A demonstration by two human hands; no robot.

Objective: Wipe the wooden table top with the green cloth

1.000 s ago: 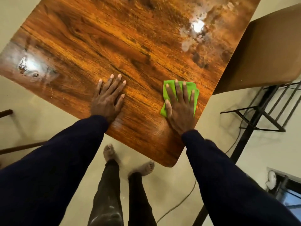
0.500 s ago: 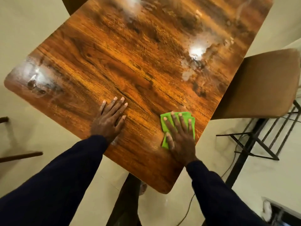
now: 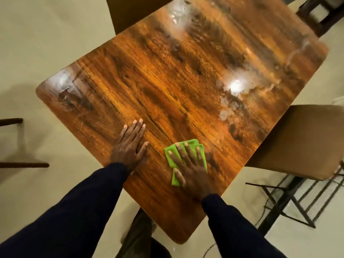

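The wooden table top (image 3: 167, 86) fills the middle of the head view, glossy, with wet smears and light glare toward its far right. A folded green cloth (image 3: 172, 156) lies flat near the table's near edge. My right hand (image 3: 189, 168) presses down on the cloth with straight, spread fingers, covering most of it. To the left of the cloth, my left hand (image 3: 131, 146) rests flat on the bare wood, fingers straight and together.
A brown padded chair (image 3: 301, 142) stands against the table's right side, with a black metal frame (image 3: 286, 200) and a cable on the floor beneath. Another chair back (image 3: 134, 12) shows at the far edge. Dark wooden rails (image 3: 22, 164) sit at the left. My legs are under the near corner.
The view has tilted up, so more of the far table top shows. My right hand has slid the cloth left, away from the right edge and nearer my left hand.
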